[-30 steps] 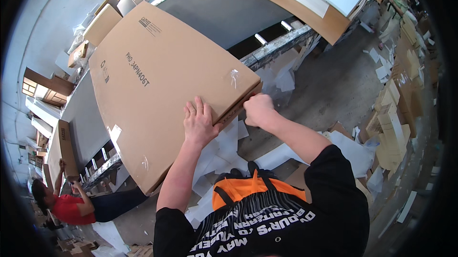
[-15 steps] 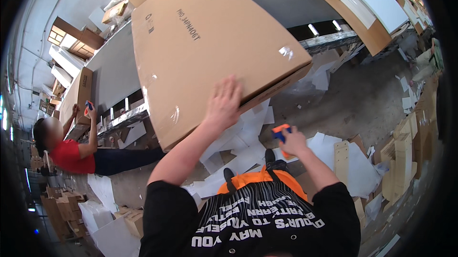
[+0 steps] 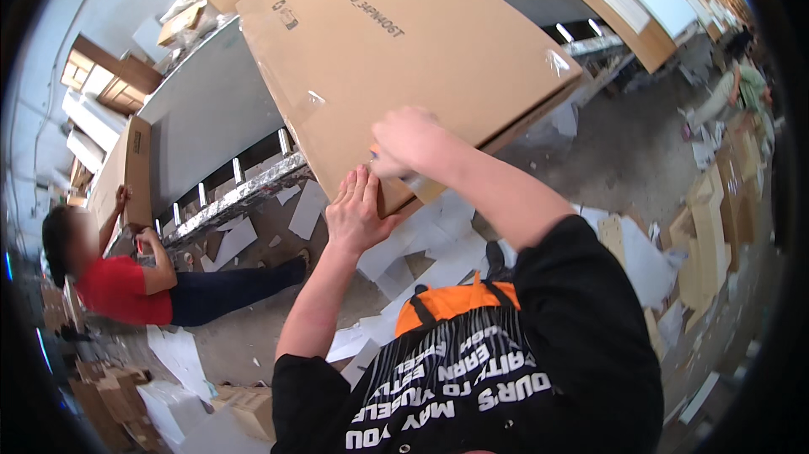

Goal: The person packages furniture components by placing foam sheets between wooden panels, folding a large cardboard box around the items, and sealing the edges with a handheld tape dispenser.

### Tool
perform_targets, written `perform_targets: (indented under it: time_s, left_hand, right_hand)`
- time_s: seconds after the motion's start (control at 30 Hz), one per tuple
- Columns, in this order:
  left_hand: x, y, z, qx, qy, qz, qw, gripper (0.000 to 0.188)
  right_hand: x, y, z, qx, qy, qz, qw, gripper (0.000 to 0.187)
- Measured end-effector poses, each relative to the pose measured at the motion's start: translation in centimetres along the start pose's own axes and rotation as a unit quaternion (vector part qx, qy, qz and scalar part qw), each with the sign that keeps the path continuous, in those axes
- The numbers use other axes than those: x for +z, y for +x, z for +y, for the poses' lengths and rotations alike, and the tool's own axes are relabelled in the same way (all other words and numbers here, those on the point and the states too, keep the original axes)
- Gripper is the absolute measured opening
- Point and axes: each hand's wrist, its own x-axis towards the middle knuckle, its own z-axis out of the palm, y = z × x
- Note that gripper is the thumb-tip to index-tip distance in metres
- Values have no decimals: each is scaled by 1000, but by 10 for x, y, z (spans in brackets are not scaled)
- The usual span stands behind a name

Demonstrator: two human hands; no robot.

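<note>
A large flat cardboard carton (image 3: 421,49) lies in front of me, with shiny clear tape at its corners and black print on top. My left hand (image 3: 358,211) rests with fingers stretched out on the carton's near edge. Just right of it, my right hand (image 3: 410,142) is closed around a small orange-and-blue tape dispenser (image 3: 375,152), pressed low over the near part of the lid. Most of the dispenser is hidden by the hand. Below the right wrist, a pale tan strip (image 3: 428,190) shows at the carton's edge; I cannot tell whether it is tape.
The carton sits on a dark conveyor belt (image 3: 211,117) with metal rollers. At left, a person in a red shirt (image 3: 126,285) works at another carton (image 3: 126,167). White sheets (image 3: 438,235) litter the floor. Cardboard pieces (image 3: 708,243) are stacked at right; an open carton (image 3: 619,7) stands farther along.
My right hand has come from beside the carton onto its near edge with the tape dispenser. My left hand has shifted left and nearer to me. The carton appears slightly farther right in view.
</note>
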Motion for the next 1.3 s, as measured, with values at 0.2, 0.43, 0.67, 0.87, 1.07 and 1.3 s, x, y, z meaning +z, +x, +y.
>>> perform_targets:
  time_s: [0.2,0.43,0.67,0.87,1.07,1.3]
  left_hand:
    - [1,-17,-12,13,27,31,999,88]
    - [-8,-13,-10,-7,36,6,999,89]
    - [-17,-17,-7,-14,59,-25,998,86]
    - [-22,-21,-6,-34,78,-73,994,91]
    - [-23,-24,-1,-52,91,-90,990,96]
    - [-65,80,40,-56,167,-239,955,93]
  right_hand:
    - [68,-112,-19,52,-48,-32,997,23]
    - [142,-80,-18,-5,-210,-101,973,32]
    - [218,-155,208,275,415,-74,864,54]
    - [70,-163,419,125,779,222,573,72]
    - [4,-84,507,161,678,-94,711,30]
    - [151,-209,319,35,798,91,595,73]
